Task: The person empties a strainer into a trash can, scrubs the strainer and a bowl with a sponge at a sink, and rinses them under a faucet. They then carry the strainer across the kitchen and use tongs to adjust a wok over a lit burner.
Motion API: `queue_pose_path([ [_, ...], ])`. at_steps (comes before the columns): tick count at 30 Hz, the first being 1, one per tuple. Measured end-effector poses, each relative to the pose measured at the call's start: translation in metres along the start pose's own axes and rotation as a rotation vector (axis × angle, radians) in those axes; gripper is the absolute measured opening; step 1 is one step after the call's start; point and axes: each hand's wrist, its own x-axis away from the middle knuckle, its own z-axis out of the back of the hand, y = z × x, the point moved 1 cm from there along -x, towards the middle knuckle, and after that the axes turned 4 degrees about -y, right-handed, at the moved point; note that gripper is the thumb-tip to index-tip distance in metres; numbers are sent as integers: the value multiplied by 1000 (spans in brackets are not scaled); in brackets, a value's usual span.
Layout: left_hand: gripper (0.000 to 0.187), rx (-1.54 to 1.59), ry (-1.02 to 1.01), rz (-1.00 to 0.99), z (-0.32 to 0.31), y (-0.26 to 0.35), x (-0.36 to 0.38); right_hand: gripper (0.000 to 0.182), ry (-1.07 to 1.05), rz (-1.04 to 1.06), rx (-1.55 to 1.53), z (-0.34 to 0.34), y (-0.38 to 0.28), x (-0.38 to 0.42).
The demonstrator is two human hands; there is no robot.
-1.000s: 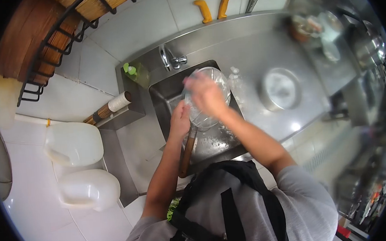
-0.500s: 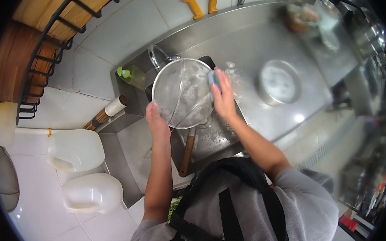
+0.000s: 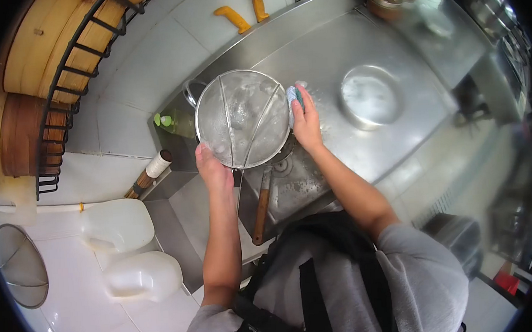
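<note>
A round wire-mesh strainer (image 3: pixel 244 115) with two cross bars and foam on its mesh is held over the sink (image 3: pixel 307 194). My left hand (image 3: pixel 215 170) is closed on its lower-left rim. On the opposite side, my right hand (image 3: pixel 307 126) grips a blue-green and whitish sponge (image 3: pixel 293 105) at the strainer's right rim. Below the strainer, a tool with a wooden handle (image 3: pixel 261 214) lies in the sink; its far end is hidden. A round metal pan (image 3: pixel 368 123) with suds inside stands on the steel counter to the right.
A green-topped bottle (image 3: pixel 178 122) stands beside the faucet (image 3: pixel 192 92). Left are a bamboo brush (image 3: pixel 151 173), two white plastic jugs (image 3: pixel 118 225) and another mesh strainer (image 3: pixel 20 266). A black wire rack (image 3: pixel 66 87) overhangs the upper left. Bowls (image 3: pixel 384 2) sit at the back right.
My view has shifted, moving the surroundings in frame. The strainer has turned slightly, its bars now at another angle. The sponge has gone from lying over the rim's edge to just outside it.
</note>
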Motion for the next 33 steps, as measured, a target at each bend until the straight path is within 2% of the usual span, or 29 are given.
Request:
queue_pose_path([
  [2, 29, 8, -58, 73, 3, 4, -4, 46, -114, -606, -911, 6, 7, -2],
  [3, 31, 20, -108, 142, 3, 5, -5, 46, -121, -606, -908, 14, 1, -3],
  [5, 32, -3, -72, 169, -2, 4, -4, 44, -356, -729, -1040, 34, -26, -5],
  [7, 33, -21, -35, 192, -5, 5, -5, 51, -398, -785, -1120, 51, -53, -9],
  [9, 37, -41, -206, 220, -7, 10, -3, 49, -424, -750, -1151, 64, -79, -16],
  [10, 37, -30, -194, 214, -14, 20, 3, 47, -410, -686, -1115, 75, -112, -24],
  [11, 39, -71, -295, 193, -29, 37, 13, 47, -428, -690, -1110, 81, -124, -32],
  [12, 42, -118, -395, 175, -39, 52, 24, 46, -473, -532, -1024, 90, -130, -39],
  [13, 42, -114, -383, 173, -45, 62, 31, 46, -513, -372, -935, 97, -135, -45],
  [14, 50, -180, -390, 112, -52, 71, 37, 46, -521, -372, -934, 104, -142, -48],
  [15, 59, -245, -401, 52, -55, 75, 40, 44, -672, -345, -765, 111, -150, -50],
  [16, 59, -240, -400, 50, -50, 76, 42, 43, -814, -316, -591, 114, -153, -51],
  [17, 69, -74, -415, 187, -40, 77, 45, 37, -913, -8, -236, 113, -152, -49],
  [18, 80, 90, -428, 325, -29, 77, 48, 34, -1035, 88, -229, 105, -145, -39],
  [19, 80, 91, -431, 328, -20, 76, 49, 31, -1151, 183, -222, 94, -132, -25],
  [21, 92, 209, -545, 488, 1, 62, 56, 36, -1256, 379, -308, 80, -106, 3],
  [22, 96, 217, -489, 556, 13, 49, 59, 36, -1260, 367, -307, 78, -91, 16],
  [23, 79, 280, -425, 608, 25, 32, 61, 38, -1296, 495, -136, 76, -79, 28],
  [24, 63, 200, -340, 630, 35, 18, 64, 40, -1325, 623, 37, 77, -74, 37],
  [25, 47, 121, -256, 649, 43, 7, 67, 40, -1333, 615, 39, 79, -74, 40],
  [28, 46, 116, -309, 672, 69, -5, 71, 41, -1382, 666, 225, 89, -79, 38],
  [30, 49, 90, -260, 669, 82, 0, 80, 37, -1232, 597, 242, 108, -89, 19],
  [32, 52, 67, -210, 658, 85, 6, 84, 39, -1030, 393, 408, 132, -103, -15],
  [33, 51, 5, -235, 588, 86, 9, 84, 41, -900, 325, 544, 144, -93, -31],
])
